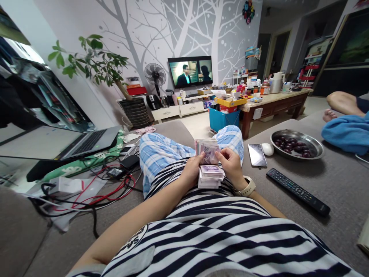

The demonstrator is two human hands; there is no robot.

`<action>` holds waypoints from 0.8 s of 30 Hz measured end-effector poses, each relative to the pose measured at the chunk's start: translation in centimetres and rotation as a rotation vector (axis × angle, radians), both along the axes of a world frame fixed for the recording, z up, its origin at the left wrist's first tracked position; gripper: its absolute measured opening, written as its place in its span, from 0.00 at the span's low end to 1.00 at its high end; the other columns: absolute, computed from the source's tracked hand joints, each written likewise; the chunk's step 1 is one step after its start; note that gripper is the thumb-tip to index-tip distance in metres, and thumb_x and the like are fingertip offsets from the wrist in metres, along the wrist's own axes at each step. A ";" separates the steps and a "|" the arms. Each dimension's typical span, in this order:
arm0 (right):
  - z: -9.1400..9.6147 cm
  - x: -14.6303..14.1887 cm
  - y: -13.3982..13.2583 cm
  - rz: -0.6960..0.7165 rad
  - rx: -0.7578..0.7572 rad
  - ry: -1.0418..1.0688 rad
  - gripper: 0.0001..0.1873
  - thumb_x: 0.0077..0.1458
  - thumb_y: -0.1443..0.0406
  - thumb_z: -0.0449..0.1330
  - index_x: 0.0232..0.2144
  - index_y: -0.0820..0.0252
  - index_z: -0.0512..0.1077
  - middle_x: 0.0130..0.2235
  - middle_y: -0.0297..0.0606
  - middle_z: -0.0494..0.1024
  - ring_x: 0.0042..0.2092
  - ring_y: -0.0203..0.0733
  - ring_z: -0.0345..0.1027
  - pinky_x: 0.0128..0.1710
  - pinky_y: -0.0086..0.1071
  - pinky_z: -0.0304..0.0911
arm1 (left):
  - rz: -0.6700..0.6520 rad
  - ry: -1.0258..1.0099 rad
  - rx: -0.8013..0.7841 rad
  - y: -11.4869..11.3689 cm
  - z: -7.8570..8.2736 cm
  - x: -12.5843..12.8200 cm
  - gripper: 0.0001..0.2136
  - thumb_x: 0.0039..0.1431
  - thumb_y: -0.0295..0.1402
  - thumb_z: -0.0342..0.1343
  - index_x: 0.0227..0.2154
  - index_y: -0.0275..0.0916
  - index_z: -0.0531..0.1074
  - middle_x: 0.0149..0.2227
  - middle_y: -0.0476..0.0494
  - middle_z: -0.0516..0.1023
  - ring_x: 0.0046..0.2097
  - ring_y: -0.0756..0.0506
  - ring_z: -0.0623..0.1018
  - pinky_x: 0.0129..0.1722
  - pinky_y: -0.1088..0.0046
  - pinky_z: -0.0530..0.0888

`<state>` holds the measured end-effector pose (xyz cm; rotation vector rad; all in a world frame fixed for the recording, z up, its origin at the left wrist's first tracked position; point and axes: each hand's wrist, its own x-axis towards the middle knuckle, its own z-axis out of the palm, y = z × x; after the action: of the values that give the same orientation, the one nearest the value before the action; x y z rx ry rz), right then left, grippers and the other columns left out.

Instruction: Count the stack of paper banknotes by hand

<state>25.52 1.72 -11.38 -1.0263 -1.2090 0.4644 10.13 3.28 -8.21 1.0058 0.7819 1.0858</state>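
A stack of purple banknotes (210, 148) is held upright between my two hands over my lap. My left hand (192, 167) grips the stack's left side, with the thumb across its front. At the right edge, my right hand (230, 163) pinches the notes between thumb and fingers; a pale watch band circles that wrist. Just below, a second pile of banknotes (211, 176) lies in uneven layers on my striped shirt. Whether either hand also touches that lower pile is hard to tell.
Right of me on the sofa are a phone (257, 155), a white mouse (267, 149), a remote (298, 191) and a metal bowl (296, 144) of dark round fruit. Another person's leg (346, 103) rests beyond. To the left are a laptop (86, 143) and tangled cables (115, 192).
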 end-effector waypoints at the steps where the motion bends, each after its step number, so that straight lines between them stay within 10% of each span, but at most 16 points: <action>1: 0.0 0.0 0.0 0.002 0.001 0.007 0.18 0.58 0.51 0.63 0.26 0.57 0.70 0.24 0.30 0.71 0.27 0.37 0.62 0.30 0.32 0.58 | 0.009 0.000 -0.005 0.1 0.0 0.0 0.12 0.59 0.37 0.66 0.37 0.31 0.83 0.36 0.33 0.87 0.45 0.34 0.86 0.52 0.58 0.80; 24: 0.2 -0.1 -1.4 0.081 0.146 -0.104 0.11 0.62 0.55 0.61 0.36 0.56 0.77 0.31 0.35 0.78 0.32 0.42 0.67 0.34 0.35 0.65 | 0.116 -0.078 -0.130 0.0 1.6 0.6 0.05 0.55 0.30 0.65 0.32 0.33 0.79 0.30 0.39 0.85 0.42 0.36 0.86 0.47 0.59 0.81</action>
<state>25.43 0.34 -11.20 -0.8883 -1.3608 0.3832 10.69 3.28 -6.60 0.8124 0.8444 1.1515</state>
